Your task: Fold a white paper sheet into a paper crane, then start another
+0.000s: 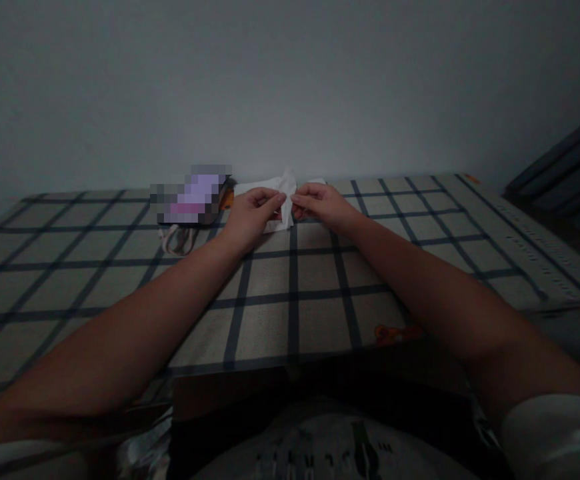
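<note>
Both my arms reach forward over a checked bedsheet (290, 287). My left hand (251, 212) and my right hand (320, 201) meet near the far edge by the wall. Each hand pinches a small white tissue or cloth (287, 190) between thumb and fingers, holding it up between them. More white material (255, 188) lies flat behind my left hand on the sheet.
A blurred purple and pink object (193, 197) lies left of my hands, with a pale cord loop (175, 239) in front of it. A plain wall (290, 80) rises right behind. A dark striped item (565, 173) sits at the right edge.
</note>
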{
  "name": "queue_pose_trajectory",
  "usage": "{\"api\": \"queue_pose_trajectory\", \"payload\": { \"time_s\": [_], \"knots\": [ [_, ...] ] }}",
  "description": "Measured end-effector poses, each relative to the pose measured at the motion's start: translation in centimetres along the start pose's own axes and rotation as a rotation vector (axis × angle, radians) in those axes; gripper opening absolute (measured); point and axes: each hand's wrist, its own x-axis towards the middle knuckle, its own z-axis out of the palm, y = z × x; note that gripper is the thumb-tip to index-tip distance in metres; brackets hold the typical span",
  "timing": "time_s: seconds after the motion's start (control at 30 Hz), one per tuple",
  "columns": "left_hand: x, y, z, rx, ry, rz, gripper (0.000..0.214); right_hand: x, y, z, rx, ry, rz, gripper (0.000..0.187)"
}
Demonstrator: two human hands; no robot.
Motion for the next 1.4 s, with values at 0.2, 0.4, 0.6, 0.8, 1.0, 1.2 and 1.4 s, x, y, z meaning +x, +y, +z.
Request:
{"api": "queue_pose_trajectory", "payload": {
  "time_s": [0.2, 0.4, 0.6, 0.8, 1.0, 1.2, 1.4],
  "knots": [
    [0.16, -0.24, 0.06, -0.028, 0.013, -0.025, 0.032, 0.04, 0.1, -0.01, 0.032, 0.003, 0.017, 0.031],
    [0.07, -0.11, 0.04, -0.006, 0.06, 0.017, 0.04, 0.28, 0.45, -0.1, 0.0, 0.042, -0.011, 0.024],
    [-0.37, 0.06, 0.19, 0.057, 0.053, 0.083, 0.029, 0.47, 0.65, -0.42, -0.113, 0.113, -0.045, 0.02],
    [-0.7, 0.19, 0.26, 0.115, 0.049, 0.086, 0.029, 0.2, 0.37, -0.34, -0.158, 0.106, -0.073, 0.018],
    [-0.74, 0.52, -0.19, 0.312, 0.05, 0.172, 0.028, 0.09, 0.23, -0.19, -0.117, 0.097, -0.083, 0.022],
    [-0.65, 0.4, -0.1, 0.277, 0.029, 0.187, 0.032, 0.07, 0.4, -0.24, -0.085, 0.075, -0.092, 0.028],
    [-0.55, 0.15, 0.16, 0.131, 0.026, 0.123, 0.034, 0.14, 0.28, -0.27, -0.064, 0.075, -0.087, 0.027]
  ]
}}
